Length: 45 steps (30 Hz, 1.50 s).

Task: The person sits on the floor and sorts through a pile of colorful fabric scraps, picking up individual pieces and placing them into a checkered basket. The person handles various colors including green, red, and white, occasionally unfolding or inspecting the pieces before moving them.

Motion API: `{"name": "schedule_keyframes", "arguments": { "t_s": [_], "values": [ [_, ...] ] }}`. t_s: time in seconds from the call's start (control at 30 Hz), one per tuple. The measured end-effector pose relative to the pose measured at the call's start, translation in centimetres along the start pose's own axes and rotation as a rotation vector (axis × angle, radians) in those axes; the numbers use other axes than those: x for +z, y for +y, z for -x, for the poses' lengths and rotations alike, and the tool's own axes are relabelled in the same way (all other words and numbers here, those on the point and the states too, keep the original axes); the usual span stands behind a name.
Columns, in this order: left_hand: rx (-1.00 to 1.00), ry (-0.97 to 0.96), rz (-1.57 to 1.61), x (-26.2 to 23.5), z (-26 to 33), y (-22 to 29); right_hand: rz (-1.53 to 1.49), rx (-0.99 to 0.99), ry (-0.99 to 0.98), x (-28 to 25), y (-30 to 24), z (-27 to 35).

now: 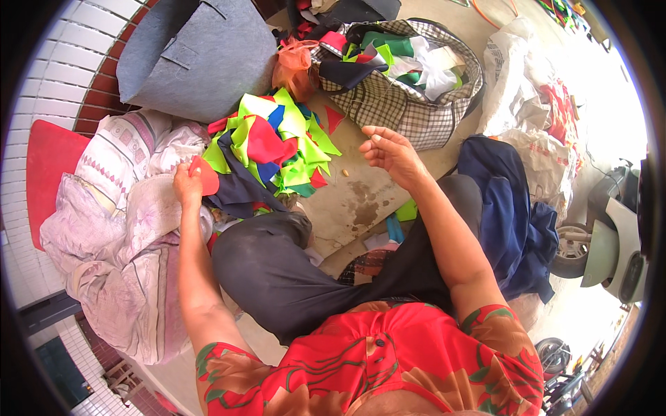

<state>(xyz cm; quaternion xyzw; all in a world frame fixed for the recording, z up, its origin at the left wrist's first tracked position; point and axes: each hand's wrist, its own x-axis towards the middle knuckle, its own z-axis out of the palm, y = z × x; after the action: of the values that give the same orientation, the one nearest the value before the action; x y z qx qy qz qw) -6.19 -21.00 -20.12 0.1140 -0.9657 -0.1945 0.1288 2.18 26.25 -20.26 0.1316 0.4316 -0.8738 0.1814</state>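
My left hand [186, 186] grips a small red fabric piece [207, 176] beside a pale patterned cloth bundle [118, 229]. My right hand [390, 152] hovers over the concrete floor [361, 194], fingers loosely curled, with nothing visible in it. Between the hands lies a heap of neon green, red, blue and navy fabric scraps [274, 145]. My knees in dark trousers [277, 267] fill the foreground.
A checked bag [409, 104] full of more scraps stands beyond the heap, with an orange mesh pouch [295, 62] beside it. Grey felt [198, 55] lies at the back left. A blue garment [513, 208] and white sacks [527, 90] lie at the right, near a scooter [610, 236].
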Motion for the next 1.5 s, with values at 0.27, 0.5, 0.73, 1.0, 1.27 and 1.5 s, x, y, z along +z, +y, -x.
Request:
{"name": "schedule_keyframes", "arguments": {
  "t_s": [0.27, 0.5, 0.73, 1.0, 1.27, 1.5],
  "values": [
    [0.053, -0.012, 0.184, -2.4, 0.3, 5.3, 0.009, -0.009, -0.015, -0.1, 0.2, -0.2],
    [0.099, 0.056, 0.024, -4.1, 1.2, 7.0, -0.015, -0.007, -0.021, -0.1, 0.0, -0.1],
    [0.033, -0.038, 0.462, -4.7, 2.7, 10.5, 0.004, 0.003, 0.008, -0.1, 0.0, -0.2],
    [-0.116, -0.382, 1.192, -6.1, 3.6, 15.3, 0.017, -0.004, -0.019, 0.2, 0.3, -0.4],
    [-0.095, -0.524, 1.382, -8.8, 4.2, 20.3, 0.016, -0.013, -0.031, 0.2, 0.5, -0.5],
    [-0.113, -0.628, 1.434, -11.3, 6.3, 24.9, 0.027, -0.026, -0.042, -0.1, 0.8, -0.8]
  ]
}}
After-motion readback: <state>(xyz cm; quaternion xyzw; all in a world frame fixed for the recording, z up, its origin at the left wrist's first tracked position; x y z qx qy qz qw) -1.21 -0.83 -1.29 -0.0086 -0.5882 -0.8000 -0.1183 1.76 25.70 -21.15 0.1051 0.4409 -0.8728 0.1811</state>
